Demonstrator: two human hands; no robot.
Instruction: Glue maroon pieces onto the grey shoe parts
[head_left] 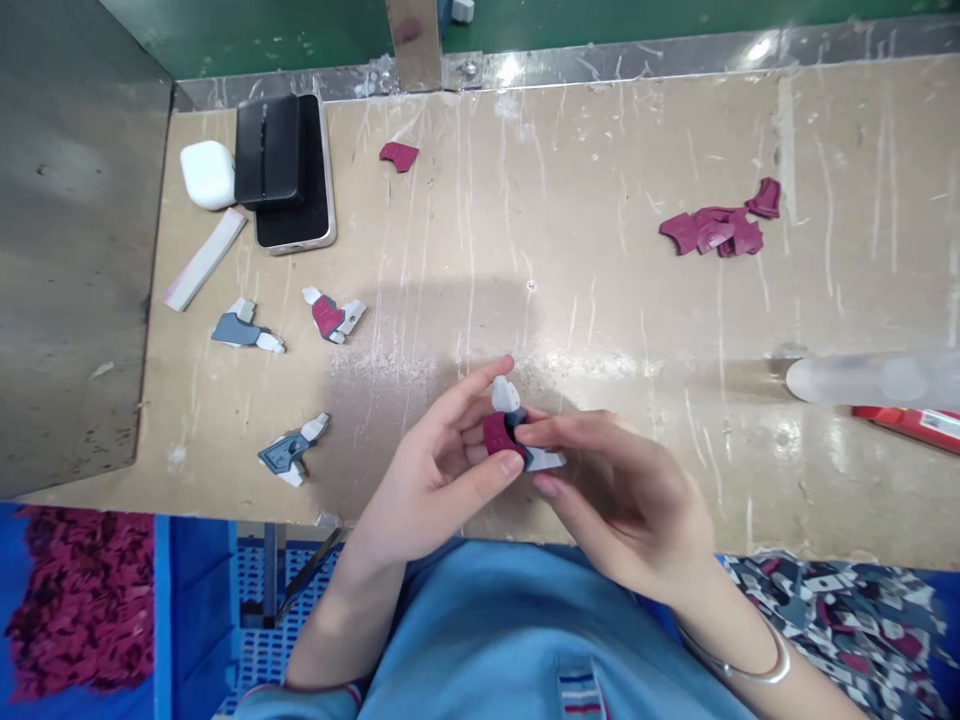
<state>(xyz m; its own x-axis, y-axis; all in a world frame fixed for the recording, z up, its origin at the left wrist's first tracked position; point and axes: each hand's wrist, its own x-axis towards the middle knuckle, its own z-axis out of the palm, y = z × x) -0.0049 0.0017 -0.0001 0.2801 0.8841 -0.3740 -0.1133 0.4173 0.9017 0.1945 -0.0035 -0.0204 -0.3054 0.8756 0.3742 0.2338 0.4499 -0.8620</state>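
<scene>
Close to the table's front edge, my left hand (442, 465) grips a small plastic toy part (496, 432) in maroon, dark grey and white between thumb and fingers. My right hand (630, 490) pinches the same part from the right, its index finger on the dark grey section and its thumb by the white end. Fingers cover some of the part. Left of my hands lie similar parts: a maroon-and-white one (328, 316), a grey-and-white one (238, 328) and another grey-and-white one (286, 453).
Loose maroon pieces (712, 230) lie at back right, one maroon piece (399, 156) at back left. A phone (322, 225) lies under a black case (268, 150). At right are a clear tube (870, 380) and red tool (919, 428). Bins of maroon pieces (86, 610) and mixed parts (847, 620) stand below.
</scene>
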